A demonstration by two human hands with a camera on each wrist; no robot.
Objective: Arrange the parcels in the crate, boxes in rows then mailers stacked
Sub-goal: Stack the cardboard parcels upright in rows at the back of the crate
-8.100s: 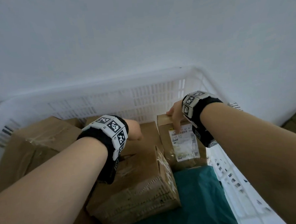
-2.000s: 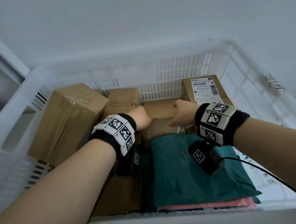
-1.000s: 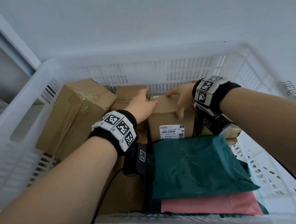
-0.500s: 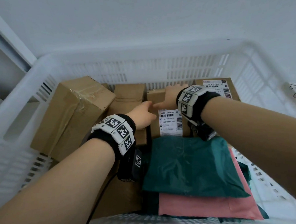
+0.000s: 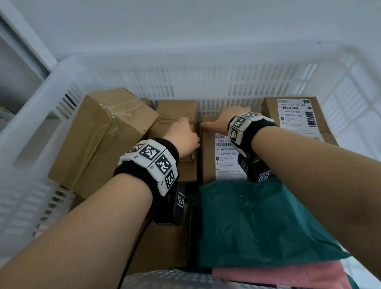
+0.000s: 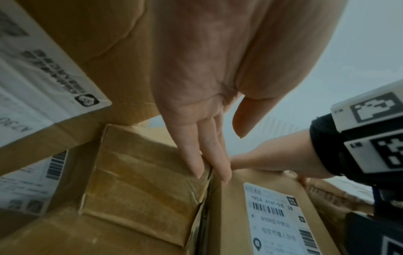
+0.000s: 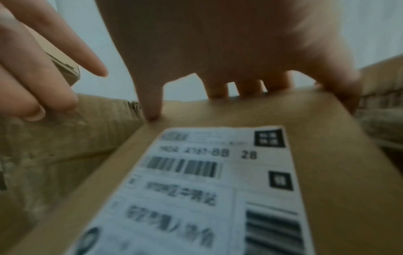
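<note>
A white slatted crate (image 5: 204, 81) is seen from above, with cardboard boxes set along its far wall and mailers in its near right part. The right hand (image 5: 225, 120) is laid on the far end of a labelled box (image 5: 209, 156) in the middle of the row; its fingers (image 7: 218, 89) are bent over the far top edge and the thumb (image 7: 150, 103) is pressed on the near left corner, so the box is gripped. The left hand (image 5: 182, 138) is held with straight fingers (image 6: 194, 155) close together, their tips resting at the seam between that box and a taped box (image 5: 177, 123) just beside it on the left. A large tilted box (image 5: 100, 135) is leaned at the left wall, and another labelled box (image 5: 294, 116) is placed at the right. A green mailer (image 5: 260, 222) is stacked on a pink mailer (image 5: 280, 276)
</note>
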